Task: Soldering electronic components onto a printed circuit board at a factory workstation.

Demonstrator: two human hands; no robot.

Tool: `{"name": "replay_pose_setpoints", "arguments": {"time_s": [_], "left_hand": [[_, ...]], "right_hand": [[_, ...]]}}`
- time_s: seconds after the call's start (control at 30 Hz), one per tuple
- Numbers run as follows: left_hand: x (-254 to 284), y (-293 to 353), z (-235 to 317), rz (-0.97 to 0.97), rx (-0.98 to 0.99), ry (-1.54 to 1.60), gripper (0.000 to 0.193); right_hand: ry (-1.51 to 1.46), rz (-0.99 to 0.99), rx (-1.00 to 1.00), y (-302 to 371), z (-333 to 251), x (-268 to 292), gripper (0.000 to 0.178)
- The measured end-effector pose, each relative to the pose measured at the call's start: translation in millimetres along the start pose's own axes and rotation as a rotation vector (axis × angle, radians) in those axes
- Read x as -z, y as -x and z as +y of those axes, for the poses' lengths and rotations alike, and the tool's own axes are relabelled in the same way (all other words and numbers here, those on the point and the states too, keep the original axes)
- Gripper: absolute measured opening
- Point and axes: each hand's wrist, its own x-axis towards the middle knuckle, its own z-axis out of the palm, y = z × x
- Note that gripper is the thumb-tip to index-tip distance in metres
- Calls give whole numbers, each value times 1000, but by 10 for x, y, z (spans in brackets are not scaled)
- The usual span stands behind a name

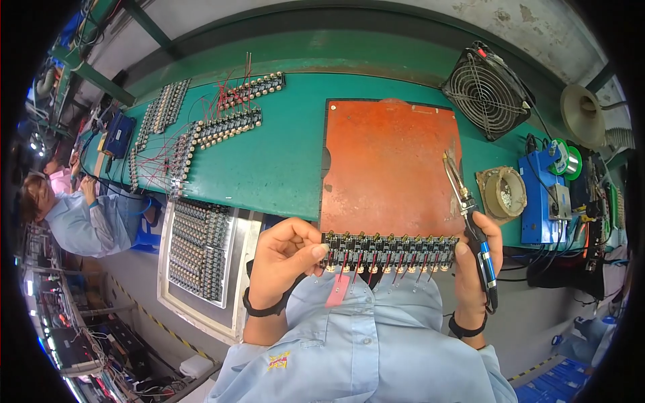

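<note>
A long strip of circuit boards (pixel 390 252) is held level in front of my chest, at the near edge of an orange-red work mat (pixel 390 168). Short red wires and small clear-tipped parts hang from its lower side. My left hand (pixel 289 255) pinches the strip's left end between thumb and fingers. At the other end, my right hand (pixel 480 258) steadies the strip with its thumb while also gripping a soldering iron (pixel 476 232). The iron's metal tip points up and away, over the mat's right side. The fingers behind the strip are partly hidden.
Wired board strips (pixel 228 127) lie on the green bench (pixel 282 168) at left, above a tray of boards (pixel 198 255). A fan (pixel 487 94), a round pot (pixel 504 193), a blue soldering station (pixel 537 201) and a solder spool (pixel 568 160) stand right. A co-worker (pixel 87 215) sits far left.
</note>
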Motion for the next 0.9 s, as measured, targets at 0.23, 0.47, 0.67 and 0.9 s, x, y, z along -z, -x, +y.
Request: {"name": "replay_pose_setpoints", "arguments": {"time_s": [0.23,0.47,0.67,0.9], "left_hand": [[10,-19,-9,-3,17,33,8],[-16,-33,-3,19,24,59,7],[-22,-52,-13,27,45,68,6],[-6,-55,-26,27,46,71,6]], "right_hand": [[21,10,11,3,-7,-18,44],[34,-15,12,2,-16,-8,44],[17,-25,-61,33,-56,-23,48],[-19,-27,-88,49,-44,-16,49]]}}
